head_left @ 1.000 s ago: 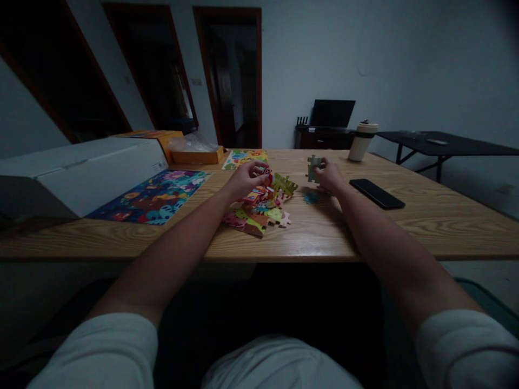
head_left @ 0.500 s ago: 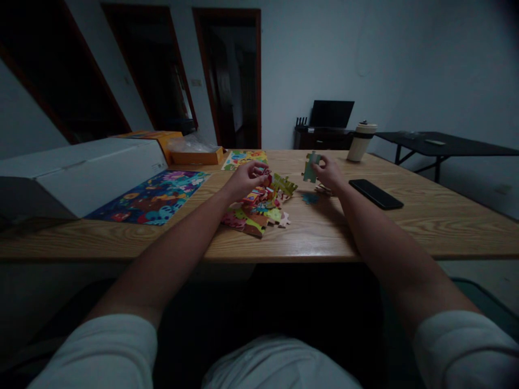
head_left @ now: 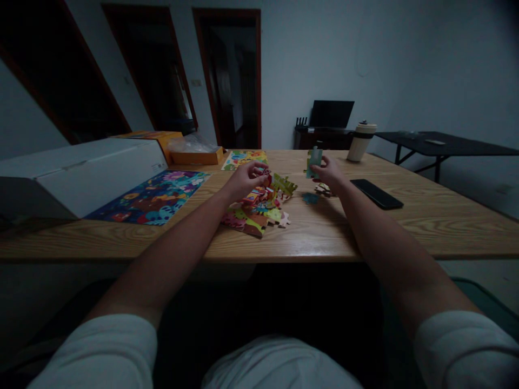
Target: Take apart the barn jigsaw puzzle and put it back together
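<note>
A pale green puzzle piece (head_left: 314,162) is upright between the thumb and fingers of my right hand (head_left: 329,174), raised above the table. My left hand (head_left: 247,179) pinches a small red piece (head_left: 266,173) over a heap of colourful puzzle pieces (head_left: 263,208). A blue piece (head_left: 310,198) lies flat on the wood right of the heap. Several more pieces (head_left: 323,189) lie just under my right hand, partly hidden by it.
A black phone (head_left: 376,193) and a cup with a lid (head_left: 362,141) stand or lie on the right of the table (head_left: 316,237). At left are a white box (head_left: 97,167), a blue picture sheet (head_left: 152,197) and an orange box (head_left: 197,157). A yellow sheet (head_left: 243,158) lies behind my left hand.
The green piece in my right hand has turned a little and shifted slightly up and to the right. My left hand has hardly moved.
</note>
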`<act>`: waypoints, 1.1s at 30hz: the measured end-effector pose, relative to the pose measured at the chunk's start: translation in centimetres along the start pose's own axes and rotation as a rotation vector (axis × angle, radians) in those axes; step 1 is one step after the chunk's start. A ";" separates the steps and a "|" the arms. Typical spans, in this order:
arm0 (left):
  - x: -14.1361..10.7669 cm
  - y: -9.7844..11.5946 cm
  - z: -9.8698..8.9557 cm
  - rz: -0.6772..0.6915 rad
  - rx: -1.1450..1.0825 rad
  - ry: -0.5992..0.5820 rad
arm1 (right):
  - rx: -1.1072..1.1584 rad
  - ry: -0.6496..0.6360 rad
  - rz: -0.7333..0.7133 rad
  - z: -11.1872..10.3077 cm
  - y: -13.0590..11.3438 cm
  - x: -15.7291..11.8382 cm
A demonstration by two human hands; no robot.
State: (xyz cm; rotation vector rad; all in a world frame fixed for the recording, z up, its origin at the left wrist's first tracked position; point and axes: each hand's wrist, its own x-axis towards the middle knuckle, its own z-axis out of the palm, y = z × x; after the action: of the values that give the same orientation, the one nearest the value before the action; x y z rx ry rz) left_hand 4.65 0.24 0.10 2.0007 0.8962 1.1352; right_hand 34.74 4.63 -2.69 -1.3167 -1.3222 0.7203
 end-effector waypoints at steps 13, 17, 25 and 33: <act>-0.2 0.4 -0.1 -0.005 -0.018 0.000 | -0.017 -0.117 0.113 -0.1 -1.4 -0.9; -0.2 0.5 -0.1 -0.019 0.007 -0.002 | -0.240 -0.172 0.119 -0.4 -2.4 -1.8; -0.3 0.5 0.0 -0.013 0.026 0.003 | -0.410 -0.241 0.045 -1.3 -3.4 -2.4; -0.3 0.4 -0.1 -0.017 0.016 -0.001 | -0.649 -0.219 -0.020 -1.6 -3.7 -2.6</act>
State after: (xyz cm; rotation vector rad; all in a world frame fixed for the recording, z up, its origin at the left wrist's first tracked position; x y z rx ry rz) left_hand 4.55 -0.19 0.38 2.0027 0.9221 1.1206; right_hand 34.70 1.04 0.48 -1.7614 -1.8372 0.4363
